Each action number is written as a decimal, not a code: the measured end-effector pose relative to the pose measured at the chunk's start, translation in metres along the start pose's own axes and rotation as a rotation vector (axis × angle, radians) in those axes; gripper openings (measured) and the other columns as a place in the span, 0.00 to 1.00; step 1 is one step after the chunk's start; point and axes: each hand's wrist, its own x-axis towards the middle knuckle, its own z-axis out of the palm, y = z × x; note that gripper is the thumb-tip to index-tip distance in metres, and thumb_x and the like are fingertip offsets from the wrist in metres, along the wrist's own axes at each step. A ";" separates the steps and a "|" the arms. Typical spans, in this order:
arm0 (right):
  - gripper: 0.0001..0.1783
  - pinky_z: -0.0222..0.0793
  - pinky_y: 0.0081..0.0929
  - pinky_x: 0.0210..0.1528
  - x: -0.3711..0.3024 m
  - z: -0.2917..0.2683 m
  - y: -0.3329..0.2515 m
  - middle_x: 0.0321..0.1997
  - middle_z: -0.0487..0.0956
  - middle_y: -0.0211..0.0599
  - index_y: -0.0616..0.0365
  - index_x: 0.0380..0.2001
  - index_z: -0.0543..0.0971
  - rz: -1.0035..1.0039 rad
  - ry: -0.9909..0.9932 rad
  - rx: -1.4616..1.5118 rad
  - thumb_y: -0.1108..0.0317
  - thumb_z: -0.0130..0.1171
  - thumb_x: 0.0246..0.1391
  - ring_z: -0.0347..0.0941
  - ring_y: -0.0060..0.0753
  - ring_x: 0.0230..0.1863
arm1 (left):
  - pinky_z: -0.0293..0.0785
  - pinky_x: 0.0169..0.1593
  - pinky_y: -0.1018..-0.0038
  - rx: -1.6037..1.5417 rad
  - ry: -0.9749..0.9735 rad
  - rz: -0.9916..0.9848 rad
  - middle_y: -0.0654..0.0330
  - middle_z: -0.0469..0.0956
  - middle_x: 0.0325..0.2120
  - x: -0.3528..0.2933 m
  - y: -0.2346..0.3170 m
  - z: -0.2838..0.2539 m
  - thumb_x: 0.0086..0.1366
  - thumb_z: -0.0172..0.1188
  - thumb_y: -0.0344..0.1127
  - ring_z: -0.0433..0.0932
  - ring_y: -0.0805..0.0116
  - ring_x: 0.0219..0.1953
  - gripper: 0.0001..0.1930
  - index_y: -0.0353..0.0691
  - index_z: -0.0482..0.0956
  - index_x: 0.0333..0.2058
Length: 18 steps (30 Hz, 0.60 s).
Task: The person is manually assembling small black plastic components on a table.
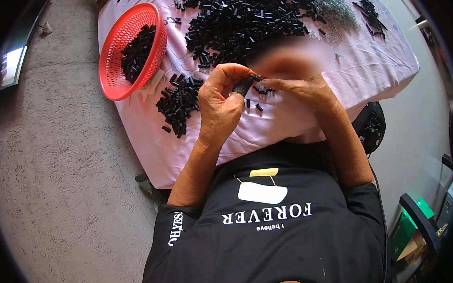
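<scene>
Over the near part of the pink cloth, my left hand (221, 102) pinches a small black cylindrical piece (254, 77) between thumb and forefinger. A dark cover is wrapped round that thumb. My right hand (305, 91) meets it from the right, its fingertips closed against the end of the piece. Whether they hold something tiny as well, I cannot make out; a blurred patch lies just behind them. A few loose black pieces (259, 107) rest on the cloth below my fingers. Left of my left hand lies a small pile of the same black pieces (180, 102).
A red mesh basket (157, 48) with black pieces stands tilted at the table's left. Farther back spreads a large heap of black pieces (231, 27), beside a tangle of thin silvery metal parts (334, 5). Longer black parts (370, 15) lie far right on the cloth-covered table (392, 63).
</scene>
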 end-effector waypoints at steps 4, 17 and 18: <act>0.10 0.76 0.18 0.41 0.000 -0.001 0.002 0.34 0.82 0.31 0.63 0.39 0.79 0.018 -0.009 0.007 0.80 0.65 0.52 0.78 0.17 0.36 | 0.75 0.51 0.78 0.000 0.029 0.030 0.59 0.81 0.37 0.001 0.002 0.007 0.60 0.54 0.11 0.80 0.75 0.42 0.12 0.32 0.76 0.41; 0.09 0.77 0.19 0.39 -0.001 -0.003 -0.003 0.33 0.83 0.34 0.65 0.41 0.79 0.051 -0.006 0.058 0.78 0.63 0.56 0.80 0.20 0.34 | 0.76 0.47 0.77 0.178 0.092 0.196 0.59 0.83 0.35 -0.001 -0.001 0.010 0.56 0.61 0.15 0.81 0.74 0.39 0.14 0.35 0.78 0.41; 0.09 0.77 0.19 0.39 -0.001 -0.003 -0.004 0.33 0.82 0.34 0.65 0.41 0.79 0.048 -0.011 0.072 0.77 0.63 0.56 0.79 0.20 0.34 | 0.76 0.47 0.77 0.204 0.095 0.218 0.58 0.83 0.35 0.000 -0.001 0.011 0.56 0.62 0.15 0.81 0.73 0.39 0.15 0.35 0.78 0.41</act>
